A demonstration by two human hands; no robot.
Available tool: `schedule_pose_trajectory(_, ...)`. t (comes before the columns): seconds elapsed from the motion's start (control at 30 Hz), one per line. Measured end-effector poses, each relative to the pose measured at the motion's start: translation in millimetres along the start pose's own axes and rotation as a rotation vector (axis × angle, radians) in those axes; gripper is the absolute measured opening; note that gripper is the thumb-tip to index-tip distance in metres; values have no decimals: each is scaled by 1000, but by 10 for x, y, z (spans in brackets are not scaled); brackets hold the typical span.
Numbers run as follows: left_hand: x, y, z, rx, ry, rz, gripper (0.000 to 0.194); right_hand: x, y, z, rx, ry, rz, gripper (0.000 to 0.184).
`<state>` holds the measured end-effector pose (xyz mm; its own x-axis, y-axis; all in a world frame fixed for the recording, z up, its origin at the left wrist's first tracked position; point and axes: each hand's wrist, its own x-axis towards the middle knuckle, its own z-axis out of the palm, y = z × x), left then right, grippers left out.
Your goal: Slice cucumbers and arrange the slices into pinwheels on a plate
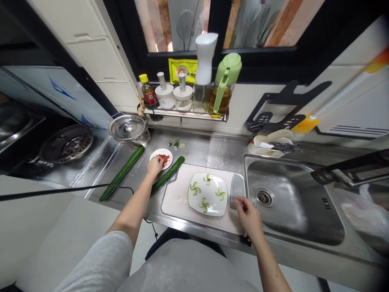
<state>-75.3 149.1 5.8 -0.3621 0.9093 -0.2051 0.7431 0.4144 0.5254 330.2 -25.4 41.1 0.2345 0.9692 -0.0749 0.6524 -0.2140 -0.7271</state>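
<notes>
My left hand (155, 165) is over a small white dish (154, 153), fingertips pinched together at the chopped red pepper (165, 159) in it. My right hand (249, 215) hovers above the right part of a light cutting board (176, 202), thumb and forefinger closed together; whether anything sits between them is hidden. Below it a knife (238, 187) lies with its broad blade on the board. Between my hands a white plate (212, 198) carries several pinwheels of cucumber slices (195, 187). Red bits mark the centre of the far pinwheel (208, 179).
Whole cucumbers lie beside the dish (170, 174) and farther left (123, 172). Cucumber scraps (176, 144) sit behind the dish. A lidded steel pot (129, 129) stands back left, a sink (285, 194) is at right, and a seasoning rack (188, 114) hangs behind. A dark cable (67, 189) crosses the left side.
</notes>
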Motion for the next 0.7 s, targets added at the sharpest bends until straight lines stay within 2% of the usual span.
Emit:
schedule_pose_trajectory(0.13, 52, -33, -11, -381, -35, -113, 9, 6, -25, 17, 1, -2, -17, 48)
schedule_pose_trajectory(0.3, 72, -66, -37, -584, -110, -160, 16, 10, -52, 26, -13, -23, -18, 47)
schedule_pose_trajectory(0.43, 52, -89, -87, -697, -143, -177, 16, 9, -21, 47, -24, -17, -24, 47)
schedule_pose_trajectory(0.7, -1, -51, -204, -788, -152, -197, 18, -16, -14, 57, -43, -15, -40, 47)
